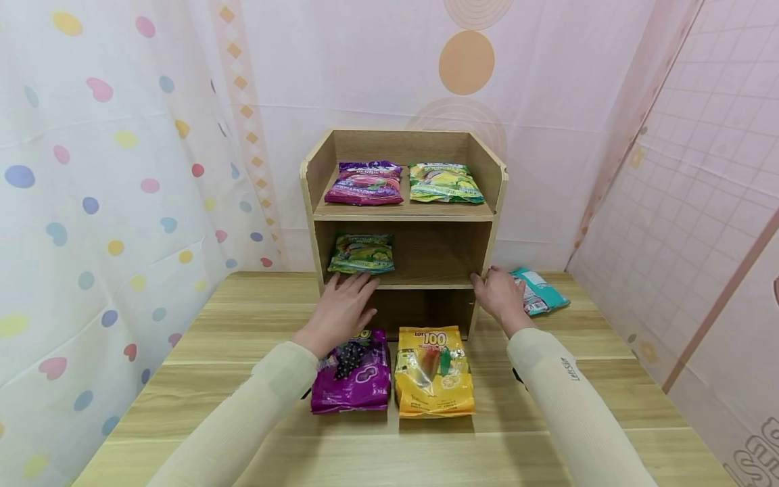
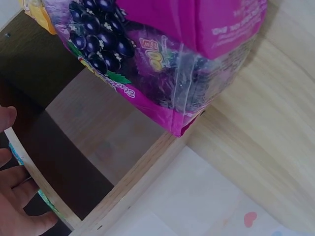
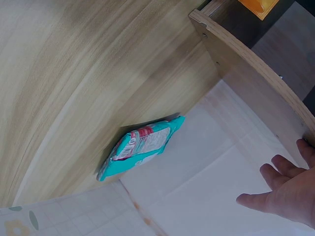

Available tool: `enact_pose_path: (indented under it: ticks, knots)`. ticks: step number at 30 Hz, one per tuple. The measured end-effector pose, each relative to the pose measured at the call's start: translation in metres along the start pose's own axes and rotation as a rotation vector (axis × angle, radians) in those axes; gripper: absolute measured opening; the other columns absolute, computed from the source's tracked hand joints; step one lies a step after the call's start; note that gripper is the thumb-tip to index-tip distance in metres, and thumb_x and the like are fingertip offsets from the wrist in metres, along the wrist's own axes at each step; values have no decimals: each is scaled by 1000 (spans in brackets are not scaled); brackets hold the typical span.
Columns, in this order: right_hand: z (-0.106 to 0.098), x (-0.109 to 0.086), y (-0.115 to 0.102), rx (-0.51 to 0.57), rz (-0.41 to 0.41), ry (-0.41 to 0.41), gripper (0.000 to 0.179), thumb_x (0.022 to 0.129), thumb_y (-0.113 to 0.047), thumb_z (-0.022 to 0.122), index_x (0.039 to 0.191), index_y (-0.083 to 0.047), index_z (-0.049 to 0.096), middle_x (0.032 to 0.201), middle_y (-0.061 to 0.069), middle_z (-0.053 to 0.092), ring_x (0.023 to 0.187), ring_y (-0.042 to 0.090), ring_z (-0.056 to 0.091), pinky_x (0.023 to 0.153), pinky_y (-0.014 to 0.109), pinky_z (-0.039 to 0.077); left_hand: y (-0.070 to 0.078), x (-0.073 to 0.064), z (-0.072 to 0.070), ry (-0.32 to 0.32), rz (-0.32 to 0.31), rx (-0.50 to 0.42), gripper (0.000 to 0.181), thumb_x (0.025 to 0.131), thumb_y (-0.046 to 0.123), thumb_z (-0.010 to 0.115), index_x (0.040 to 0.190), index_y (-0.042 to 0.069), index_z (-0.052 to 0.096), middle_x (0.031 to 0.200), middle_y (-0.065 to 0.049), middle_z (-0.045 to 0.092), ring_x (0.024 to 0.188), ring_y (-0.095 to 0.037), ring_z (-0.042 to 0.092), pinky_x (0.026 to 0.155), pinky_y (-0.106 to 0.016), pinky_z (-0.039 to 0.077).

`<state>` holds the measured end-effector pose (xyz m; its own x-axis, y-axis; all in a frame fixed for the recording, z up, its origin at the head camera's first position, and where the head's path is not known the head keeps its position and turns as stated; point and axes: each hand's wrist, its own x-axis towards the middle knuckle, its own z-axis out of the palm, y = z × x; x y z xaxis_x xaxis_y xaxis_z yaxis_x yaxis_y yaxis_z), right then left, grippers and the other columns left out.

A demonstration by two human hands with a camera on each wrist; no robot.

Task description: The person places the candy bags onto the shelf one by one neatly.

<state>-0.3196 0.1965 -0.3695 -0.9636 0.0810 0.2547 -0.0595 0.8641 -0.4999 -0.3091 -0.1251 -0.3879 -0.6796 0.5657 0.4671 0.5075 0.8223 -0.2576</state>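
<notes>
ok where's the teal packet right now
In the head view, the teal packet lies on the table to the right of the shelf, partly hidden behind the right hand.

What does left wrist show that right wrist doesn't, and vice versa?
Only left wrist: the left hand, most of the purple bag, and a green sliver of packaging past the board edge by the fingers.

Only right wrist: the right hand beside the shelf side, and the teal bag on the table.

Both: parts of the shelf, the table, the curtain, and a bit of the yellow bag at the frame edge.
</notes>
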Motion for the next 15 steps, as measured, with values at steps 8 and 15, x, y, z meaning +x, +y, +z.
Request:
enact_pose_path:
  ticks: [8, 15]
  knots:
    - [0, -1, 0, 1, -2, -1, 48, 105, -35, 41, 107, 6, 65, 150, 24, 41, 138, 46, 34, 110, 71, 8, 1, -1, 0, -98, -31, -55, 78, 97, 51, 58, 157, 11, 27, 155, -18, 37, 143, -32, 34, 114, -64, 18]
    - [-1, -1, -1, -5, 1, -4, 50, 105, -35, 41, 117, 9, 63, 150, 24, 41, 138, 46, 34, 110, 70, 8, -1, -4, 1, -58, -49, -80, 71, 98, 49, 57, 154, 12, 35, 152, -18, 41, 141, -33, 36, 114, -62, 20]
